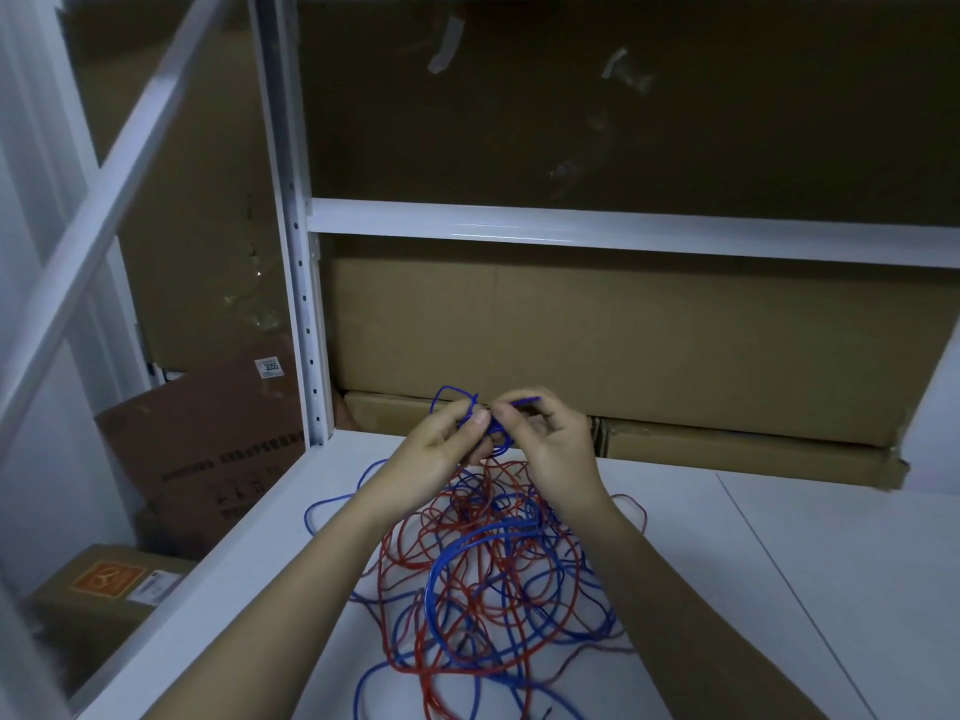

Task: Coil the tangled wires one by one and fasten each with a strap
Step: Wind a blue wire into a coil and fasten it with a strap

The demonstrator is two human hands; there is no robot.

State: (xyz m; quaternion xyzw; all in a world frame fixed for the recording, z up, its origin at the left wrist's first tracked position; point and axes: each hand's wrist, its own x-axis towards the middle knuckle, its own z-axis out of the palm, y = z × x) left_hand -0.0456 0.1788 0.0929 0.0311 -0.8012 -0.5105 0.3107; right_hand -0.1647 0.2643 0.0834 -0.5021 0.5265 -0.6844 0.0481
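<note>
A blue wire [457,402] is pinched between the fingers of both hands, the left hand [441,444] and the right hand [550,439] touching above the white worktop [779,563]. Below the hands and between the forearms, a tangle of red and blue wires [493,563] is spread on the worktop. Beyond the hands, closed cardboard boxes [623,330] are stacked; their contents cannot be seen.
</note>
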